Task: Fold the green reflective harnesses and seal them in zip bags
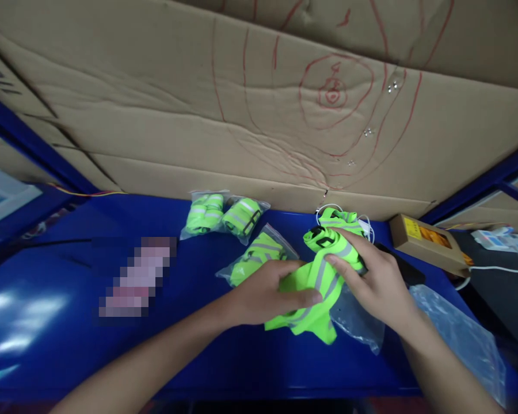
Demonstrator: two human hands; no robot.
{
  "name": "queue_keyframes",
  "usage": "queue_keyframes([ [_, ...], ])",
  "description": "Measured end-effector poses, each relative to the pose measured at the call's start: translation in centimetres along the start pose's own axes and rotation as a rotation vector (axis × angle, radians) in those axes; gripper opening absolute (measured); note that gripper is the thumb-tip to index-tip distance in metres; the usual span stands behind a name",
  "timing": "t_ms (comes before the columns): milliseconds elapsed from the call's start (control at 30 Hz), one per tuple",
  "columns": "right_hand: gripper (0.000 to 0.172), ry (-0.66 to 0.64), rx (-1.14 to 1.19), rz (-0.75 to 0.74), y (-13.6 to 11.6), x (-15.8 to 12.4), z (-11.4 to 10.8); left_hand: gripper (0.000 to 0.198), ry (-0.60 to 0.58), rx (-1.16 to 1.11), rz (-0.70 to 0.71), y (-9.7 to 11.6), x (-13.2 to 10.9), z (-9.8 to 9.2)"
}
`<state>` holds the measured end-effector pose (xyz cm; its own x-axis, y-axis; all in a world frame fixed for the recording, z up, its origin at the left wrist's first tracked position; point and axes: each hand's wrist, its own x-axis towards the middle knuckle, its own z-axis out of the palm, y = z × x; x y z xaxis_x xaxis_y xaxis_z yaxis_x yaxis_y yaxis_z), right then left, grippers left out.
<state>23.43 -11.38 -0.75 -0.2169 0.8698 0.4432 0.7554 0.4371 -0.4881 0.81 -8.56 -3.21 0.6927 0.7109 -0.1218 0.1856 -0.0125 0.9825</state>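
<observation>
Between my hands is a neon-yellow reflective strap (317, 282) with grey stripes, partly rolled up. My right hand (373, 276) is closed around the rolled end, where black buckle parts show. My left hand (271, 293) pinches the flat, loose part, whose end hangs down in front. Just behind my left hand lies a clear zip bag with a folded reflective strap (259, 256). Another neon-yellow strap (339, 218) lies behind the roll. Beneath my right hand, a clear plastic bag (358, 319) is partly hidden.
Two more bagged straps, one on the left (205, 214) and one on the right (243, 218), lie by the cardboard wall (164, 115). An open cardboard box (431, 244) stands at the right, with a large clear bag (461, 339) nearer. The blue table (224, 368) has a blurred-out patch at left.
</observation>
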Motion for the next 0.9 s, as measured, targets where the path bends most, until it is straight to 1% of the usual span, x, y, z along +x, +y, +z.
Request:
queue_keyframes([
  [33, 0.045, -0.004, 0.014, 0.03, 0.1, 0.0, -0.1, 0.047, -0.018, -0.031, -0.003, -0.3, 0.0, 0.1],
  [133, 0.048, 0.018, 0.11, 0.16, 0.9, 0.3, -0.1, 0.056, -0.068, -0.236, 0.009, -1.7, 0.2, 0.4],
  [233, 0.046, 0.074, 0.357, 0.323, 3.1, 0.6, 0.6, 0.056, -0.086, -0.353, -0.001, -3.0, 0.3, 0.4],
  [367, 0.047, 0.067, 0.815, 0.583, 6.3, -0.1, 2.5, 0.04, -0.028, -0.275, -0.007, -3.7, 0.3, -0.1],
  [433, 0.049, 0.076, 0.952, 0.706, 7.1, -0.7, 3.5, 0.037, 0.019, -0.194, -0.019, -3.8, 0.4, -0.1],
  [500, 0.052, 0.076, 1.005, 0.775, 7.3, -1.4, 4.3, 0.032, 0.074, -0.092, -0.04, -4.1, 0.5, -0.1],
  [567, 0.054, 0.035, 1.017, 0.797, 7.4, -1.9, 4.7, 0.027, 0.104, -0.011, -0.068, -4.3, 0.4, 0.0],
  [633, 0.053, -0.014, 1.007, 0.79, 7.5, -2.5, 4.8, 0.024, 0.094, 0.07, -0.099, -4.6, 0.2, 0.1],
  [733, 0.051, -0.062, 0.91, 0.713, 7.6, -3.0, 4.2, 0.022, 0.013, 0.209, -0.117, -4.6, -0.4, 0.2],
  [767, 0.049, -0.067, 0.845, 0.669, 7.6, -3.1, 3.9, 0.019, -0.01, 0.243, -0.1, -4.5, -0.6, 0.2],
  [800, 0.046, -0.076, 0.77, 0.617, 7.4, -3.1, 3.6, 0.014, -0.015, 0.254, -0.06, -4.4, -0.8, 0.2],
  [833, 0.042, -0.093, 0.696, 0.562, 7.1, -3.0, 3.4, 0.014, -0.003, 0.233, -0.001, -4.2, -0.9, 0.2],
  [900, 0.037, -0.156, 0.571, 0.446, 6.1, -3.0, 2.9, 0.04, 0.037, 0.101, 0.129, -3.8, -1.1, 0.0],
])
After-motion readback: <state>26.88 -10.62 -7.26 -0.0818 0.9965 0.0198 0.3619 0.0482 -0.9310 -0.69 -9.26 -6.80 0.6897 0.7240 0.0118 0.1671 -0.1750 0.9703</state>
